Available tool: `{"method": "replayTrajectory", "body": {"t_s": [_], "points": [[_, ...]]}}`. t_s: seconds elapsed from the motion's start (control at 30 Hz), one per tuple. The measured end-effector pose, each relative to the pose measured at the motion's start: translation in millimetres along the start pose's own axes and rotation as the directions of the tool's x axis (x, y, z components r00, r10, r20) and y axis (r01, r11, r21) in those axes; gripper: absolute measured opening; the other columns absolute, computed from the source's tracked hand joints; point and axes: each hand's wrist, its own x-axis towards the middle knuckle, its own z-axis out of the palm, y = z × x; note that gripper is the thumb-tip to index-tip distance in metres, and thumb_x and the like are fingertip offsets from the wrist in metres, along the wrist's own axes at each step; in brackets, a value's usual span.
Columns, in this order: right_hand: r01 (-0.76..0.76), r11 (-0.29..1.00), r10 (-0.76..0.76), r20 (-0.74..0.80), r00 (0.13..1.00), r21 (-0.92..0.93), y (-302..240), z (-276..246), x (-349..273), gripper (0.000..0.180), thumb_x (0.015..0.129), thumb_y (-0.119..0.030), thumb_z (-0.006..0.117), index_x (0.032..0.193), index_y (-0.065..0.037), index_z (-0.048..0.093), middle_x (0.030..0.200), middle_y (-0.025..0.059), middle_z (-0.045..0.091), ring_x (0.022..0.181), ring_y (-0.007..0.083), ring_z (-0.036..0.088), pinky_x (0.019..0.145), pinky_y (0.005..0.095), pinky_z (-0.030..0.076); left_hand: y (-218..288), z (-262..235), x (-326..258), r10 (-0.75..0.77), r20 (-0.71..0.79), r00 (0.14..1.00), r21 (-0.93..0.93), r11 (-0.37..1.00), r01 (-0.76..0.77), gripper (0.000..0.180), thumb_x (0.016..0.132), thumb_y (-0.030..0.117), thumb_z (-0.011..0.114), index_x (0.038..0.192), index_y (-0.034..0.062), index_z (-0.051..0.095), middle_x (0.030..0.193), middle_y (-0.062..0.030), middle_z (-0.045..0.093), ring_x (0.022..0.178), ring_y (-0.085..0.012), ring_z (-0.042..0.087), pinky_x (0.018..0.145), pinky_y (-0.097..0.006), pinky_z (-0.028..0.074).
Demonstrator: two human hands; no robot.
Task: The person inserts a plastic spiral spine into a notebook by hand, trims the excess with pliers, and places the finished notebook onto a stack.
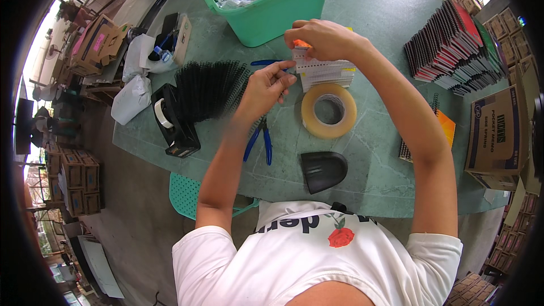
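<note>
My right hand (328, 41) is closed over a small memo pad (326, 71) of white sheets with punched holes along the edge. A bit of orange cover shows beneath its fingers. Close to the pad's left side, my left hand (267, 88) has thumb and fingers pinched; what sits between them is too small to make out. Just beyond that hand lies a blue-handled tool (265, 62). A wide roll of tape (308, 116) lies flat in front of the pad. Blue-handled pliers (259, 143) rest nearer me, beside a thick bundle of black spiral coils (207, 88).
A green tub (266, 20) holding white plastic bags stands at the back. Left are a black tape dispenser (180, 136) and white bags. Stacked spiral notebooks (447, 45), an orange notepad (445, 127) and a cardboard box (493, 136) occupy the right. A black plastic piece (324, 171) lies near me.
</note>
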Motion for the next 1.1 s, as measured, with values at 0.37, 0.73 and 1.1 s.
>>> {"method": "replayTrajectory", "body": {"t_s": [0.37,0.73,1.1], "points": [[-0.079,0.985,0.033,-0.279,0.96,-0.155,-8,27,-26,0.029,0.078,-0.009,0.063,0.106,-0.005,0.055,0.093,0.0102,0.063,0.092,0.0279,0.062,0.077,0.0398,0.05,-13,18,12,0.396,-0.019,0.918,0.695,0.666,-0.272,0.046,0.083,0.007,0.06,0.127,0.0074,0.049,0.082,-0.0216,0.059,0.076,-0.0358,0.06,0.071,-0.043,0.047],[-0.249,0.969,0.204,-0.551,0.809,-0.007,-72,80,-105,0.027,0.074,-0.002,0.059,0.101,-0.008,0.058,0.089,0.0074,0.063,0.08,0.0273,0.062,0.071,0.0375,0.048,-3,-2,-49,0.14,-0.047,0.989,0.564,0.821,-0.089,0.047,0.085,0.009,0.059,0.13,0.005,0.045,0.07,-0.0192,0.061,0.063,-0.0272,0.063,0.063,-0.037,0.048],[-0.34,0.918,0.393,-0.348,0.851,0.205,-77,89,-101,0.019,0.078,-0.008,0.061,0.097,-0.009,0.064,0.093,0.0077,0.067,0.085,0.0278,0.063,0.073,0.0383,0.05,-10,26,-55,0.195,-0.184,0.963,0.379,0.919,-0.113,0.021,0.082,0.013,0.068,0.097,-0.0015,0.066,0.077,-0.0097,0.067,0.067,-0.0115,0.06,0.062,-0.026,0.048]]}}
